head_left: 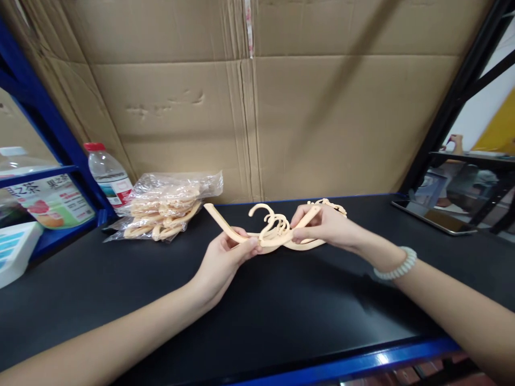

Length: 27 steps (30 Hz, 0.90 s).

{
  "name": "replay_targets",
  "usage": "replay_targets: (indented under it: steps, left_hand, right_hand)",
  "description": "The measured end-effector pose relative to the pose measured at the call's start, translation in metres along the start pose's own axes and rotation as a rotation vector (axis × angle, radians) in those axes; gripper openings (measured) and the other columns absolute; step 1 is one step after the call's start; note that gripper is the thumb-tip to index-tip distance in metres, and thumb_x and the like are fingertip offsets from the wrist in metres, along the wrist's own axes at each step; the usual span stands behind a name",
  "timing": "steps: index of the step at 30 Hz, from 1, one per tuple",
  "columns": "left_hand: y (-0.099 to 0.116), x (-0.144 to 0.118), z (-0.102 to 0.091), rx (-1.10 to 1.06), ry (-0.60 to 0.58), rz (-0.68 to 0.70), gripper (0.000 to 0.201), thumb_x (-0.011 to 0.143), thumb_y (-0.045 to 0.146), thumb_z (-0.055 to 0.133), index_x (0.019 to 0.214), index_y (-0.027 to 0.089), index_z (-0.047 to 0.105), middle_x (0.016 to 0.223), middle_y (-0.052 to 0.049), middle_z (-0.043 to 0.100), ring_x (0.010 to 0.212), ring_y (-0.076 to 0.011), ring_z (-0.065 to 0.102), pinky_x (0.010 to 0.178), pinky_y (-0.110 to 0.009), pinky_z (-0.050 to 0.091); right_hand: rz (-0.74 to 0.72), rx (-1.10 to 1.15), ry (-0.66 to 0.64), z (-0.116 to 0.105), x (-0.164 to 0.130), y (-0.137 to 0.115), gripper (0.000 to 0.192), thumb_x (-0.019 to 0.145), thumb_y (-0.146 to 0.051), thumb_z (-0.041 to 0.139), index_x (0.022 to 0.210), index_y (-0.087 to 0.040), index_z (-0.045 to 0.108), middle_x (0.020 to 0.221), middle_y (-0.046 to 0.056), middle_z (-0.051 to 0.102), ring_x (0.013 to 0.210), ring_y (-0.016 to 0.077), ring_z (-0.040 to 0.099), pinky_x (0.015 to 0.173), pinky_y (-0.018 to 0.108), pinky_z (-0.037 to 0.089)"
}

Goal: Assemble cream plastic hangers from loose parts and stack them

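My left hand pinches one arm of the hangers, right hand closed on the other end, stack between them. Looks like separating one; next needs firm pull apart. Bag left of left hand.

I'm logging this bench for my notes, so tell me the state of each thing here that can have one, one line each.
Left hand: closed on one end of the hangers.
Right hand: pinching the other end.
Hangers: bunched together, hooks up, held just above the shelf.
Plastic bag: lying flat, more hangers inside.
Water bottle: upright, red cap on.
Tablet: lying flat, screen dark.
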<state>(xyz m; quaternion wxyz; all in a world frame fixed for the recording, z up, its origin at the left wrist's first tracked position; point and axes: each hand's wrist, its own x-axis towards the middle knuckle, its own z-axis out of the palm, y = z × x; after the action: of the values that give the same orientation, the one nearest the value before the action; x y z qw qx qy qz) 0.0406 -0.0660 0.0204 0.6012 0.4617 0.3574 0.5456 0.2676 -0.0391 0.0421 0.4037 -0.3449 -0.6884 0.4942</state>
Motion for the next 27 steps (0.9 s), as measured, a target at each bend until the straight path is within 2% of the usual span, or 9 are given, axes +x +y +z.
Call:
replay_targets:
  steps: [3, 8, 11, 14, 17, 20, 24, 27]
  left_hand:
    - [0.006, 0.008, -0.007, -0.041, 0.069, -0.038, 0.018, 0.073, 0.009, 0.073, 0.077, 0.013, 0.055, 0.071, -0.003, 0.068, 0.068, -0.0094, 0.066, 0.070, -0.016, 0.055]
    - [0.022, 0.022, -0.020, -0.003, 0.090, -0.125, 0.011, 0.080, 0.002, 0.061, 0.074, 0.011, 0.059, 0.075, -0.007, 0.070, 0.065, -0.0095, 0.068, 0.066, -0.015, 0.056]
    - [0.033, 0.028, -0.027, 0.097, 0.052, -0.212, 0.010, 0.076, 0.001, 0.064, 0.078, 0.011, 0.063, 0.075, -0.007, 0.070, 0.068, -0.0105, 0.068, 0.065, -0.014, 0.055]
    - [0.042, 0.033, -0.035, 0.250, -0.079, -0.230, 0.016, 0.069, 0.006, 0.073, 0.083, 0.011, 0.066, 0.076, -0.005, 0.069, 0.074, -0.0127, 0.068, 0.070, -0.018, 0.055]
    - [0.044, 0.036, -0.041, 0.585, -0.244, -0.106, 0.020, 0.067, 0.022, 0.078, 0.082, 0.014, 0.067, 0.073, -0.002, 0.067, 0.073, -0.0139, 0.064, 0.069, -0.023, 0.052]
    - [0.042, 0.037, -0.043, 1.044, -0.372, 0.156, 0.023, 0.070, 0.036, 0.074, 0.077, 0.016, 0.066, 0.071, 0.000, 0.065, 0.069, -0.0148, 0.059, 0.066, -0.026, 0.047]
    - [0.036, 0.033, -0.043, 1.411, -0.483, 0.489, 0.016, 0.075, 0.033, 0.067, 0.075, 0.018, 0.065, 0.082, -0.002, 0.064, 0.080, -0.0183, 0.057, 0.074, -0.030, 0.043]
    - [0.032, 0.027, -0.040, 1.559, -0.481, 0.582, 0.009, 0.078, 0.027, 0.062, 0.077, 0.018, 0.063, 0.086, -0.004, 0.061, 0.084, -0.0196, 0.056, 0.075, -0.032, 0.043]
  right_hand:
    - [-0.042, -0.140, 0.007, -0.024, 0.003, -0.005, 0.025, 0.063, -0.030, 0.080, 0.075, -0.016, 0.063, 0.069, 0.001, 0.067, 0.064, 0.0141, 0.064, 0.059, 0.026, 0.050]
    - [-0.129, -0.631, -0.039, -0.046, 0.003, -0.007, 0.024, 0.067, -0.037, 0.075, 0.071, -0.016, 0.065, 0.072, 0.003, 0.067, 0.068, 0.0167, 0.062, 0.063, 0.029, 0.046]
    - [-0.152, -0.799, -0.102, -0.056, 0.000, -0.009, 0.022, 0.070, -0.038, 0.072, 0.069, -0.017, 0.065, 0.080, 0.005, 0.067, 0.079, 0.0194, 0.061, 0.071, 0.031, 0.045]
    - [-0.170, -0.913, -0.178, -0.065, -0.001, -0.009, 0.022, 0.069, -0.038, 0.071, 0.066, -0.018, 0.064, 0.078, 0.004, 0.064, 0.081, 0.0192, 0.058, 0.074, 0.032, 0.042]
    - [-0.134, -0.971, -0.283, -0.071, -0.001, -0.007, 0.021, 0.069, -0.036, 0.071, 0.065, -0.018, 0.063, 0.071, 0.002, 0.061, 0.075, 0.0172, 0.054, 0.072, 0.030, 0.040]
    - [-0.059, -1.015, -0.352, -0.074, -0.001, -0.003, 0.019, 0.068, -0.034, 0.073, 0.066, -0.017, 0.065, 0.071, 0.001, 0.060, 0.072, 0.0160, 0.053, 0.070, 0.029, 0.039]
    - [0.030, -1.026, -0.386, -0.073, 0.000, 0.002, 0.016, 0.065, -0.029, 0.076, 0.067, -0.017, 0.066, 0.075, 0.001, 0.060, 0.074, 0.0158, 0.055, 0.072, 0.028, 0.039]
    - [0.074, -1.083, -0.380, -0.070, 0.001, 0.001, 0.015, 0.065, -0.027, 0.077, 0.067, -0.017, 0.066, 0.074, 0.001, 0.060, 0.073, 0.0157, 0.055, 0.070, 0.028, 0.040]
